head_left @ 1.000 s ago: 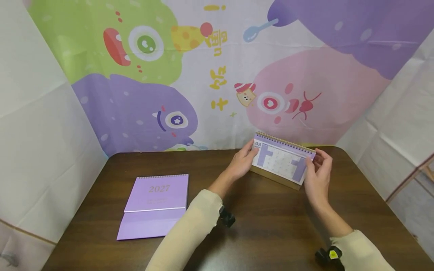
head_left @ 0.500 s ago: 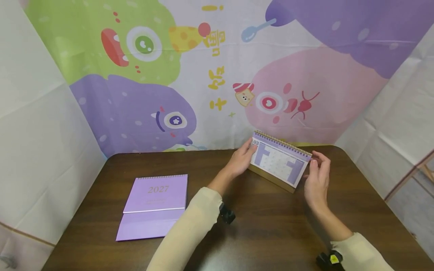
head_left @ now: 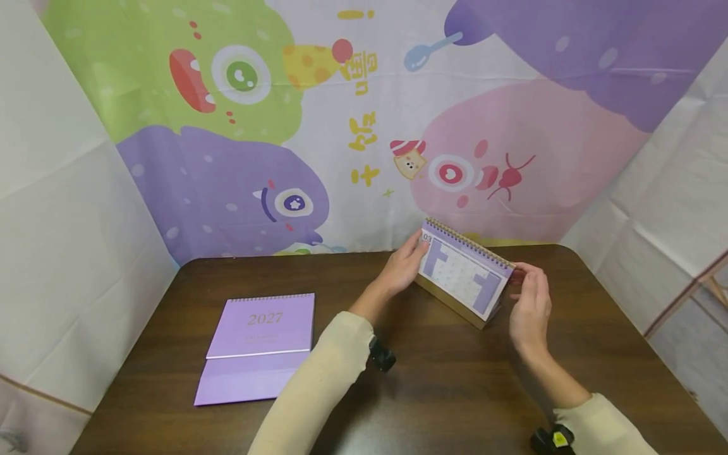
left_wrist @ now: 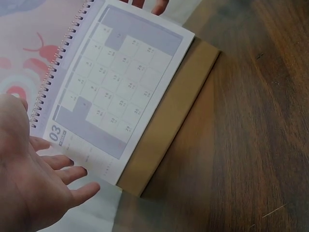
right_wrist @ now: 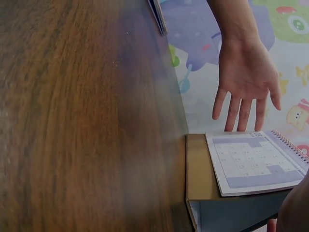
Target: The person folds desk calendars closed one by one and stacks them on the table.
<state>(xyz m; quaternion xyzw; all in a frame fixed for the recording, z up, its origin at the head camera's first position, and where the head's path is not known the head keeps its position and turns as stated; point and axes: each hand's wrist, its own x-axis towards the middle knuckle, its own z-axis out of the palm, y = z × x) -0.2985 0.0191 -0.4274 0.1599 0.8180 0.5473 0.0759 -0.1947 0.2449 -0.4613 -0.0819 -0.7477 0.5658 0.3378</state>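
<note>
Beside the near right end of the standing calendar [head_left: 463,272], the right hand [head_left: 530,311] is curving loosely, unclamped, its contact hard to judge. The calendar is standing on the table [head_left: 438,385], its long axis slanting away from that hand toward the left hand [head_left: 400,266], whose straight fingers are lying at the far end. It is showing a lilac-and-white "03" page, gold spiral above, brown base below.

Table [head_left: 432,392], backdrop [head_left: 364,212] behind.
First calendar [head_left: 260,325] left, nearer; second calendar [head_left: 462,272] right, between left hand [head_left: 402,268] and right hand [head_left: 530,311].
</note>
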